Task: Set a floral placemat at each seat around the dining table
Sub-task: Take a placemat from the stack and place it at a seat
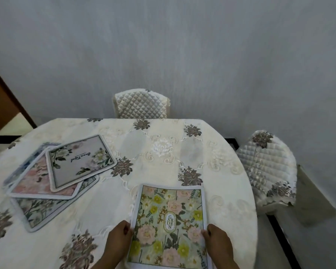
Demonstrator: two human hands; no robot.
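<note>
Left hand (119, 232) | pinching garden placemat (170, 226) edge | right hand (214, 236) likewise (opposite edge)

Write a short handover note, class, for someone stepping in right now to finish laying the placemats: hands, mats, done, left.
Left hand and right hand each grip a side edge of the green floral placemat, which lies at the near seat.
A pile of placemats sits overlapped on the tablecloth to the left, not yet dealt out.
Done: the near seat, almost.
Left: no mat yet before the far chair or the right chair.
</note>
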